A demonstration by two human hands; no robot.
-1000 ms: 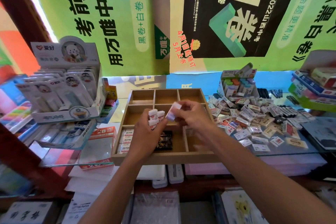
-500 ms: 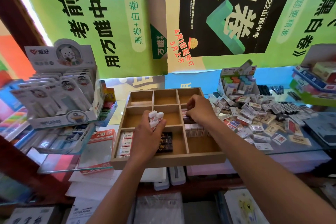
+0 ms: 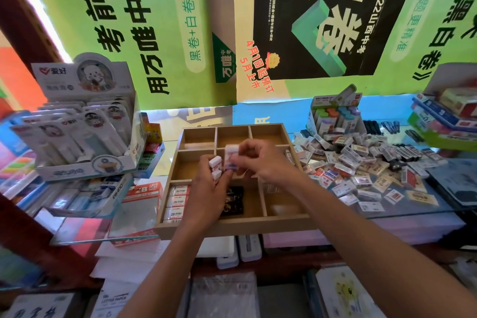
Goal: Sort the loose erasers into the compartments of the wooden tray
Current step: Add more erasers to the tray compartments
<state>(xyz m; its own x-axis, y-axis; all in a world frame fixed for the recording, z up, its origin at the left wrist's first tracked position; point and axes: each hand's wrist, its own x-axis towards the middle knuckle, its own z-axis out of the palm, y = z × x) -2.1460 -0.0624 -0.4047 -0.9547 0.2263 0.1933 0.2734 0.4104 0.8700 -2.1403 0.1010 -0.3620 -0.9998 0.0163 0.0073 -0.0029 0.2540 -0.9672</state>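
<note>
Small white paper-sleeved erasers (image 3: 215,166) are held in a bunch by the left hand (image 3: 210,195), whose fingers are curled round them, above the middle of the light wooden compartment tray (image 3: 232,227). One further white eraser with a printed sleeve (image 3: 231,156) is pinched upright between the thumb and fingertips of the right hand (image 3: 265,162), just beside the bunch and touching the left fingertips. Both hands are positioned over the tray's middle row. In the near left compartment a stack of white 2B erasers (image 3: 176,204) is seen; in the near middle compartment a dark patterned packet (image 3: 233,201) lies flat. The three far compartments appear bare. To the right of the tray, on the glass shelf (image 3: 413,210), a wide heap of loose mixed erasers (image 3: 361,170) is spread. To the left, a white cardboard display box of carded stationery (image 3: 82,121) stands. Green and black posters (image 3: 296,23) hang on the far side.
</note>
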